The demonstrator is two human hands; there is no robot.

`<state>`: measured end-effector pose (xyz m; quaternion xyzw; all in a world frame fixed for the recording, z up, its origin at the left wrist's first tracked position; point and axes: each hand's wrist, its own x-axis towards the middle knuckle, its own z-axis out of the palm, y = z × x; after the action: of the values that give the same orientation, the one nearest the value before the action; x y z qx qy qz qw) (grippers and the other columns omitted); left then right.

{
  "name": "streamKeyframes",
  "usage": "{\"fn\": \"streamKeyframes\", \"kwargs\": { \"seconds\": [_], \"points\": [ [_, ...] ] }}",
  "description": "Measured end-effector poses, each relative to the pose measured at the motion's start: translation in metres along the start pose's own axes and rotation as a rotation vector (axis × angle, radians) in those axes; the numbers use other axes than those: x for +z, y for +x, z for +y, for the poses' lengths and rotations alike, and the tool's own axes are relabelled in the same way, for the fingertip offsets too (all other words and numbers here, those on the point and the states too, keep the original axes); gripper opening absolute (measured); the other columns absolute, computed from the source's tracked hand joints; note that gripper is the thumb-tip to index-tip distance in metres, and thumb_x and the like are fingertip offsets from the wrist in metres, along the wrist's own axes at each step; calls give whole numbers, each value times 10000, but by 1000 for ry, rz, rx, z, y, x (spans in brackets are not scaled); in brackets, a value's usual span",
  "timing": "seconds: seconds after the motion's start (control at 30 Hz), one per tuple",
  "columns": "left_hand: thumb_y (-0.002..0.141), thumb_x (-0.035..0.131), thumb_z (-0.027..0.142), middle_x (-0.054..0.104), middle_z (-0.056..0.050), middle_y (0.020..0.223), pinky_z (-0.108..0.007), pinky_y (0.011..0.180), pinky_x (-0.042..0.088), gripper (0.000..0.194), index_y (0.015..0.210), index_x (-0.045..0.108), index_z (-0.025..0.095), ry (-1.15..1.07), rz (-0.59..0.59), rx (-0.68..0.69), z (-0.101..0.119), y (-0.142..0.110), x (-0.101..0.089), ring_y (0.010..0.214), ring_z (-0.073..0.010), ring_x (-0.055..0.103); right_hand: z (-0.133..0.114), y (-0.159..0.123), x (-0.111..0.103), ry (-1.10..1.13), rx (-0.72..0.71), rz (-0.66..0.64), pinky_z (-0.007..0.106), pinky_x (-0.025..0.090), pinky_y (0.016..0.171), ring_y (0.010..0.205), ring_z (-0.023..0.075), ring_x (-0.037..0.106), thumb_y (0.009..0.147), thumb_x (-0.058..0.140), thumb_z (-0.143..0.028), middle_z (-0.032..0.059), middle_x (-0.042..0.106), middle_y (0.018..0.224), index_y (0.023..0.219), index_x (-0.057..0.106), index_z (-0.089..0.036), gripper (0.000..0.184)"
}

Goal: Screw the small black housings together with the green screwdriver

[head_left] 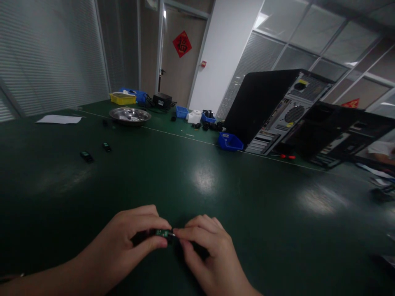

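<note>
Head view shows your left hand [135, 236] pinching a small black device with a green circuit board [162, 233] between thumb and fingers, low over the dark green counter [253, 197]; your right hand's [212, 246] fingertips close at its silvery end.

The smooth green tabletop [173, 172] has a soft gloss with blurred reflections, the round silver dish [131, 116] looks like shiny metal, the black computer tower's side panel [254, 100] looks matt, and the angular blue bin [230, 142] looks like smooth plastic.
</note>
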<state>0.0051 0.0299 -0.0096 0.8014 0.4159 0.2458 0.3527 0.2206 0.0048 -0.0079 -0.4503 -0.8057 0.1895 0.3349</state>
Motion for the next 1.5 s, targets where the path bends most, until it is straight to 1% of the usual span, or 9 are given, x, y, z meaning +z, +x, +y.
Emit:
{"fn": "streamKeyframes", "kwargs": {
  "seconds": [0.17, 0.6, 0.9, 1.13, 1.2, 1.27, 1.37, 1.43, 1.5],
  "points": [
    [877, 614, 249, 647, 13, 789, -202, 647, 435, 144, 943, 740, 269, -27, 15, -24, 2, 1, -1, 739, -135, 618, -1, 0, -2, 67, 16, -2, 303, 378, 665, 736, 171, 619, 842, 579, -97, -7, 701, 820, 958, 738, -299, 282],
    [910, 577, 280, 619, -18, 831, -232, 662, 443, 162, 1003, 703, 244, 75, 101, 54, 4, -3, 7, 745, -149, 594, -2, 1, 1, 113, 102, -1, 316, 424, 721, 785, 178, 629, 842, 583, -98, -9, 706, 847, 954, 740, -306, 284],
    [892, 593, 307, 596, -17, 831, -224, 676, 459, 175, 953, 735, 225, -109, 9, -70, 13, 4, -6, 757, -145, 584, -7, 3, 2, 187, 31, 74, 289, 457, 667, 749, 171, 634, 859, 557, -105, 21, 702, 800, 928, 731, -241, 231],
    [855, 621, 220, 648, -28, 856, -248, 710, 480, 159, 985, 712, 220, -86, 90, 77, 1, 5, -4, 789, -160, 618, -6, 3, -4, 131, -101, 94, 295, 450, 662, 719, 159, 627, 857, 568, -94, 17, 699, 813, 969, 726, -258, 254],
    [863, 607, 195, 668, -33, 903, -262, 755, 496, 189, 1027, 696, 226, -64, 52, 114, -2, 4, -5, 837, -168, 629, -6, 2, -7, 116, -118, 95, 302, 446, 669, 720, 159, 624, 865, 565, -95, 20, 695, 825, 995, 721, -257, 260],
    [858, 591, 158, 680, -40, 1008, -303, 865, 499, 266, 1096, 671, 246, -27, 15, 145, -3, 1, -5, 955, -191, 626, -4, 1, -9, 122, -87, 107, 310, 446, 683, 746, 165, 629, 880, 556, -103, 24, 690, 840, 1014, 714, -259, 259],
    [830, 554, 98, 625, -50, 1217, -399, 1041, 417, 444, 1230, 596, 285, 70, 33, 160, -2, -4, -6, 1165, -236, 542, 2, 1, -10, 117, -3, 107, 320, 449, 719, 814, 175, 634, 904, 543, -122, 21, 685, 884, 1034, 704, -273, 256],
    [829, 530, 91, 581, -64, 1266, -423, 1054, 402, 494, 1282, 547, 287, 115, 46, 145, 1, -6, -6, 1191, -248, 513, 7, 2, -10, 74, 32, 97, 329, 447, 745, 847, 178, 630, 915, 539, -131, 19, 682, 920, 1054, 696, -280, 257],
    [846, 535, 124, 573, -80, 1227, -414, 1010, 434, 450, 1274, 538, 267, 130, 29, 123, 3, -6, -6, 1140, -249, 525, 9, 3, -11, 8, 41, 84, 336, 442, 752, 862, 184, 622, 919, 540, -133, 24, 680, 945, 1076, 689, -277, 260]
  ]
}}
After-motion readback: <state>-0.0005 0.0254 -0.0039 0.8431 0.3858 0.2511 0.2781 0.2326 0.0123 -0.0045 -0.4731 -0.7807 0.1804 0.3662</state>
